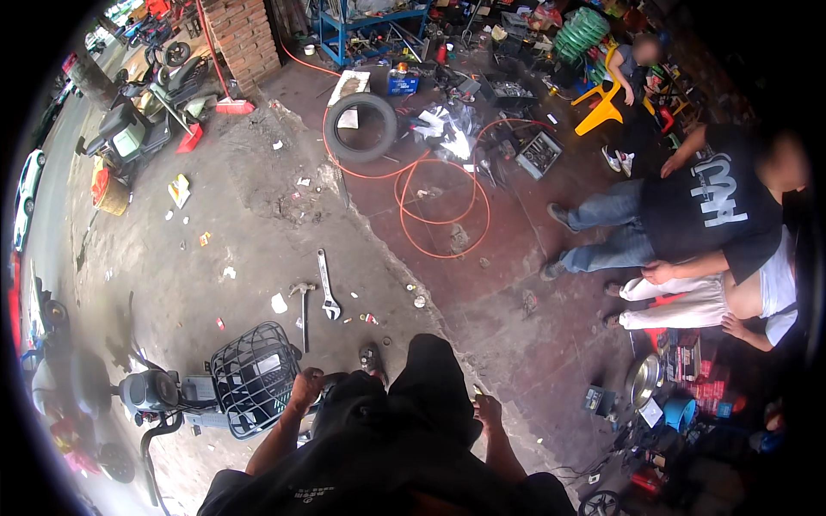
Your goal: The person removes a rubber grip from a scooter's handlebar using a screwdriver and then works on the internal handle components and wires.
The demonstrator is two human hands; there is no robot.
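Note:
My left hand [305,387] is curled beside my left leg and the black wire basket [254,374] of a scooter; what its fingers hold, if anything, is hidden. My right hand [486,411] is by my right thigh, closed on a small pale object [477,394] too small to name. On the concrete in front of my feet lie a hammer [303,301] and a large adjustable wrench [327,284], side by side, among scraps of paper.
Several people [714,215] are at the right. A tyre [385,125], coiled orange hose [443,254] and toolboxes [536,153] lie ahead. Scooters [120,138] and brooms [232,105] stand at the left, near a road. Boxes and a steel bowl [644,378] are at the lower right.

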